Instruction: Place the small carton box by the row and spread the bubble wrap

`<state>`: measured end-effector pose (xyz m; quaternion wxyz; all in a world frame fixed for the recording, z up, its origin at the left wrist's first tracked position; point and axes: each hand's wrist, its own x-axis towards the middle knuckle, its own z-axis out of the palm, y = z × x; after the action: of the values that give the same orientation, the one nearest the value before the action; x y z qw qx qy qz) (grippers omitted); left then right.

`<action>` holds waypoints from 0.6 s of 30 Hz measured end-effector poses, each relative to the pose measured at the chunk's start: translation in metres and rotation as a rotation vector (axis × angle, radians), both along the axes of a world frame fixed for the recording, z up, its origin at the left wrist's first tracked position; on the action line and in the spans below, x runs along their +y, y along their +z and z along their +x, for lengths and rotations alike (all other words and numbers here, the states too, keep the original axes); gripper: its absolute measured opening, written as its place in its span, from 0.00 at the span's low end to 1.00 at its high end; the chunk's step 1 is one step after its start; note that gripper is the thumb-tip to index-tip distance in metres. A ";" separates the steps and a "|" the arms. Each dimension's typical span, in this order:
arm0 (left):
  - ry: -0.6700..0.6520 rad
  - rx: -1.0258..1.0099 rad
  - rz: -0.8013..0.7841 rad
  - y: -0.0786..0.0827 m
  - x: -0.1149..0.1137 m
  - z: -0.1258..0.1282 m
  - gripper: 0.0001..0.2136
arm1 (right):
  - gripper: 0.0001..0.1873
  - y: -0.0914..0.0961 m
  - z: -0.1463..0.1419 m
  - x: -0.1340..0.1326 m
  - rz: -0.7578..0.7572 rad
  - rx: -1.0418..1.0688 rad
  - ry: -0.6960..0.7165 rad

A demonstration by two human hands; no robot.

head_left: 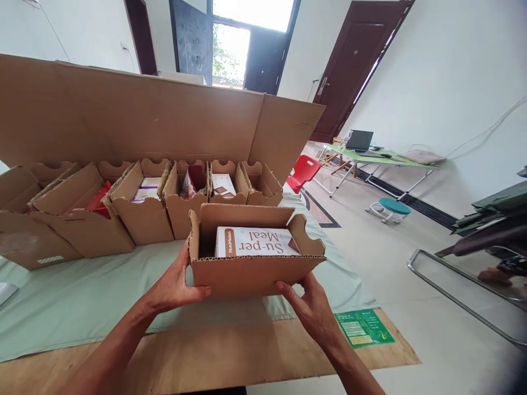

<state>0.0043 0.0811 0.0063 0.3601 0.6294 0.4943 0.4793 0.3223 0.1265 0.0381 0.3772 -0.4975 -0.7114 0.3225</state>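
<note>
I hold a small open cardboard box (247,274) in front of me with both hands. My left hand (175,285) grips its left end, fingers closed against the wall. My right hand (310,307) supports the lower right corner, fingers under and along the front. Inside lies a white packet (255,242) printed "Su-per Meal". The box hovers above the pale green cloth (82,302) on the table.
A row of similar open cardboard boxes (142,211) with packets stands behind, backed by a large upright cardboard sheet (144,115). A green card (364,327) lies at the table's right corner. Beyond are a red chair (303,171), a folding table with a laptop (359,141), and a stool (393,207).
</note>
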 end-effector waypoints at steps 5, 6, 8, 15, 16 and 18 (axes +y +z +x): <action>0.044 0.027 -0.060 -0.017 0.005 0.001 0.29 | 0.25 -0.026 -0.008 0.014 -0.014 0.048 0.074; 0.059 0.027 -0.050 -0.022 0.002 0.003 0.29 | 0.25 -0.032 -0.009 0.015 -0.032 0.057 0.085; 0.081 0.019 -0.019 -0.030 -0.006 0.008 0.30 | 0.24 -0.041 -0.009 0.015 -0.071 0.078 0.099; 0.118 -0.025 -0.023 -0.024 -0.013 0.028 0.29 | 0.17 -0.050 -0.003 0.020 -0.081 0.022 0.065; 0.116 -0.029 -0.021 -0.022 -0.012 0.030 0.30 | 0.17 -0.049 -0.002 0.023 -0.076 0.013 0.058; 0.109 -0.052 -0.025 -0.019 -0.009 0.033 0.32 | 0.18 -0.050 -0.002 0.029 -0.084 0.017 0.061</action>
<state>0.0369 0.0717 -0.0126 0.3539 0.5843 0.5245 0.5082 0.3205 0.1558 -0.0118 0.3519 -0.4884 -0.7089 0.3677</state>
